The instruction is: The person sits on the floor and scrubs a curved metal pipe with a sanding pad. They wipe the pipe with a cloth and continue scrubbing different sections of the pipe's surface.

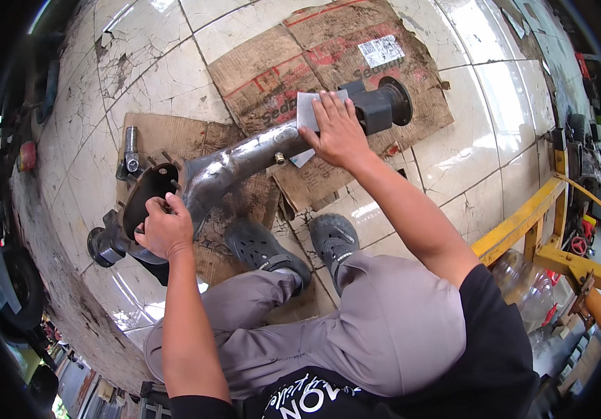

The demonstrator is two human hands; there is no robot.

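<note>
A metal axle housing (248, 157) lies across flattened cardboard in front of me, its flanged tube end (397, 102) at the upper right and its round, open centre ringed with studs at the left. My right hand (337, 128) lies flat, pressing a grey sheet of abrasive paper (308, 111) on top of the tube. My left hand (167, 225) is closed around the rim of the round opening (148, 183), beside the studs. A small brass fitting (279, 158) sticks out of the tube's near side. Part of the sheet is hidden under my right fingers.
Flattened cardboard (258, 68) covers cracked floor tiles. A metal cylindrical part (131, 149) stands beyond the round opening. My feet in grey clogs (263, 249) are close to the housing. At right are a yellow metal frame (520, 214) and clear plastic bottles (525, 288).
</note>
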